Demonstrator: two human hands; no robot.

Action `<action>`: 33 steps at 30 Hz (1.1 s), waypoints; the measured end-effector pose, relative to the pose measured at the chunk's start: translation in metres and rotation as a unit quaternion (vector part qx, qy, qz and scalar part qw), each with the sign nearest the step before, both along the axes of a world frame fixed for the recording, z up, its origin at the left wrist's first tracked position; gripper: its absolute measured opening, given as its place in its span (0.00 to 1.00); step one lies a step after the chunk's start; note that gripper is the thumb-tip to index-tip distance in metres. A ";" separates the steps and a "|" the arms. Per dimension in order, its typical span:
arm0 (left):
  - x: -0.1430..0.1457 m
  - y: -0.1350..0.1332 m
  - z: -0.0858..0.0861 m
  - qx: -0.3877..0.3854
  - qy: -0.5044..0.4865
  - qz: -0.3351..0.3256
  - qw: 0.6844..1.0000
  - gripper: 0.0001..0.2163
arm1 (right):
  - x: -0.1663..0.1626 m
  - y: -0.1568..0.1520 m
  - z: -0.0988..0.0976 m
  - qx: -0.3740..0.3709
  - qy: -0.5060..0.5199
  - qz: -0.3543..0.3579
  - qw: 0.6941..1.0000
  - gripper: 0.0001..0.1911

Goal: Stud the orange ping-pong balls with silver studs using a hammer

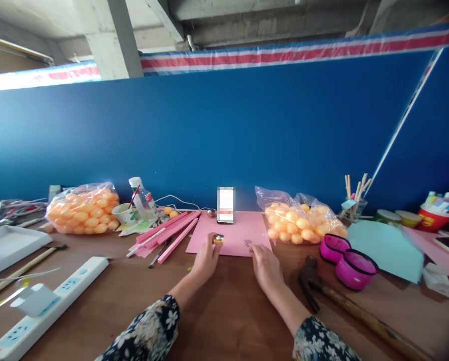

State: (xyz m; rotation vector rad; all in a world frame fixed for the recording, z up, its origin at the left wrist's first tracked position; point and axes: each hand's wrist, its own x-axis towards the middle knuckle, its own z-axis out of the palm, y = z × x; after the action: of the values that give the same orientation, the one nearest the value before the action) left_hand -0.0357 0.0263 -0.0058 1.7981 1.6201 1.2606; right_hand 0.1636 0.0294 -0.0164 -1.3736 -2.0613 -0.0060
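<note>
Head view: the left hand (206,258) pinches a shiny ball (219,239) between thumb and fingertips, over the near part of a pink sheet (255,228). Contact between ball and sheet is not discernible. The right hand (267,265) is well apart from the left, its curled fingertips at the sheet's near right part, just beside a small dark mark (248,242). Whether these fingers grip anything is hidden.

Handling: the mirror-like finish suggests a rigid, smooth, slippery ball, liable to roll if released on a flat surface. Its weight is not evident. Take hold across the middle, thumb opposite fingertips. The sheet is judged light and easily creased; hold it by an edge.

Surroundings: a phone-like device (225,204) stands at the sheet's far edge, its screen masked. A second shiny ball (210,212) lies to its left. Pink strips (178,239) lie just left of the sheet and limit sideways movement there. Farther left are a cup (123,214), a bottle (149,199) and a bag of orange balls (87,210); a power strip (69,285) occupies the near left.

On the right, another bag (299,220) crowds the sheet's far right side. Two magenta bands (355,273) and a hammer (346,302) lie nearer; the hammer restricts right-arm movement outward.
</note>
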 end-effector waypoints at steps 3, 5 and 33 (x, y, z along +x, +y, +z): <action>-0.021 -0.010 0.000 -0.007 0.072 0.011 0.997 0.12 | -0.002 0.002 -0.005 -0.027 -0.018 -0.016 0.999 0.12; -0.028 -0.011 -0.002 -0.013 0.104 0.016 0.994 0.12 | -0.004 0.002 -0.006 -0.042 -0.018 -0.021 0.999 0.14; -0.007 -0.008 0.000 -0.016 0.015 0.043 0.999 0.10 | 0.003 0.008 -0.010 0.005 0.169 -0.027 0.985 0.11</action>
State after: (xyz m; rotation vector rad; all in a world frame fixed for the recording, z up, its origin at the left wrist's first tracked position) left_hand -0.0429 0.0180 -0.0058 1.7534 1.7403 1.2442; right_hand 0.1664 0.0371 -0.0267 -1.3218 -1.7400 0.1803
